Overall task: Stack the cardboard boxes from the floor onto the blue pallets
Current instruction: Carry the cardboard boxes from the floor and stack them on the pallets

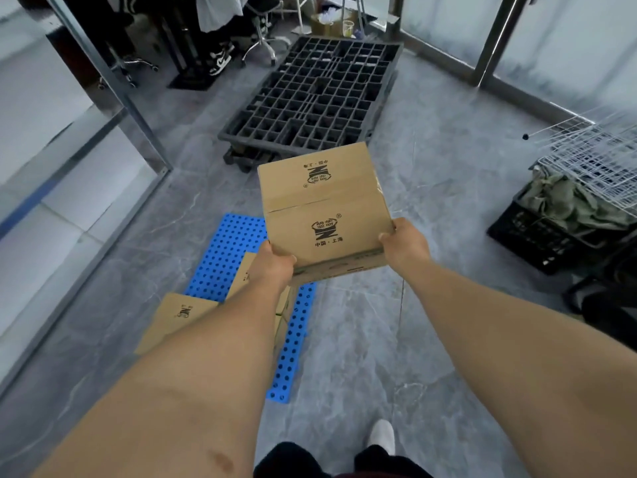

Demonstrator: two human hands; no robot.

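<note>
1. Gripping a box (325, 208) from both sides, the two hands hold it in the air above the floor (431, 188), over the far end of the blue pallet (238, 250).
2. Left hand (274, 265) curls round the box's near left bottom corner; right hand (405, 244) clamps its near right edge, thumb on top.
3. It is plain brown corrugated cardboard, rectangular, with a taped seam across the top and black printed logos on both flaps.
4. The pallet is flat blue plastic, dotted with rows of round holes, lying on the floor toward its left side.
5. Two more cardboard boxes sit low down there: one (179, 319) at the pallet's near left edge, another (241, 274) on the pallet, mostly hidden by the left forearm.
6. The floor is grey, marble-veined tile.
7. A dark grey grid pallet (320, 94), moulded in square cells, lies farther off.
8. At the right edge, a black slotted crate (541, 236) holds crumpled greenish cloth (568, 201), with white wire racks (599, 157) lying over it.
</note>
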